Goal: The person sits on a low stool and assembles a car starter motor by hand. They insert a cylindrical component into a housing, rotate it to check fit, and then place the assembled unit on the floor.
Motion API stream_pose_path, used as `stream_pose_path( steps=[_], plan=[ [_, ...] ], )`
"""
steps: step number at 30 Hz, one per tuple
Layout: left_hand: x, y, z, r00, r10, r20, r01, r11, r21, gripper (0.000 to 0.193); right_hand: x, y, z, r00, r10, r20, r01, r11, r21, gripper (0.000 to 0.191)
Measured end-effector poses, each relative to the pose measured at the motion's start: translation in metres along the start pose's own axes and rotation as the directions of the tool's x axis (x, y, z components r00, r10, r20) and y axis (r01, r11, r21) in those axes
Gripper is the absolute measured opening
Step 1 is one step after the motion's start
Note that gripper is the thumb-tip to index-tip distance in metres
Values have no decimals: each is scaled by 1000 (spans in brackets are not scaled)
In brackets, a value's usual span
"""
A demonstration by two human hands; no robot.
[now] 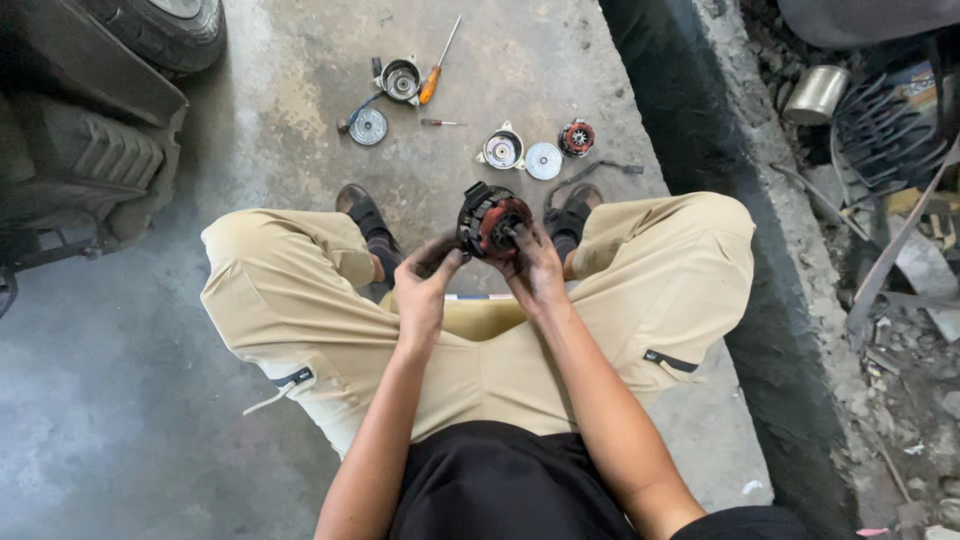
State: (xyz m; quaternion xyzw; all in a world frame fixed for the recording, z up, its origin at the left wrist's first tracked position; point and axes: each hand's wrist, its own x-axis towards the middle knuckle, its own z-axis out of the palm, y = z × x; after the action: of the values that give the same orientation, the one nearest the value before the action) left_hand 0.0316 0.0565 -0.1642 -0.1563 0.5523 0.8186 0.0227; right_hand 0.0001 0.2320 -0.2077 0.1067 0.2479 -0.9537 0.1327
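I sit low with my knees apart, and both hands meet between them. My left hand (425, 285) and my right hand (535, 270) together grip a round black motor stator (490, 220) with reddish copper windings. It is held just above my lap, tilted toward me. Fingers of both hands curl around its rim. My feet in dark sandals rest on the concrete floor (300, 110) just beyond it.
On the floor ahead lie a metal housing (401, 79), an orange-handled screwdriver (437, 70), a round disc (368, 126), a second housing (501, 150), a silver disc (543, 161) and a small red-wound part (577, 138). A tyre (165, 30) is at left; a dark trench (700, 120) and scrap at right.
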Motion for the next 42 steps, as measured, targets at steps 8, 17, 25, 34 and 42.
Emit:
stream_pose_path(
  steps=[8,17,25,34,42],
  plan=[
    [-5,11,51,992,121,29,-124,981,148,90,7,15,-1,937,-333,-109,269,883,-385,40],
    [17,-25,74,972,198,-124,-168,961,219,103,-4,33,-10,794,-585,165,485,446,-752,53],
    [27,-42,36,994,96,51,-65,902,-427,102,-17,13,43,609,-561,561,648,-57,-759,57],
    [33,-15,-1,872,90,481,247,768,-592,81,-37,-10,71,704,-331,628,655,-38,-755,41],
    [46,-50,-9,955,-14,297,237,640,-731,65,-26,-12,61,762,-345,548,537,-136,-833,33]
  ],
)
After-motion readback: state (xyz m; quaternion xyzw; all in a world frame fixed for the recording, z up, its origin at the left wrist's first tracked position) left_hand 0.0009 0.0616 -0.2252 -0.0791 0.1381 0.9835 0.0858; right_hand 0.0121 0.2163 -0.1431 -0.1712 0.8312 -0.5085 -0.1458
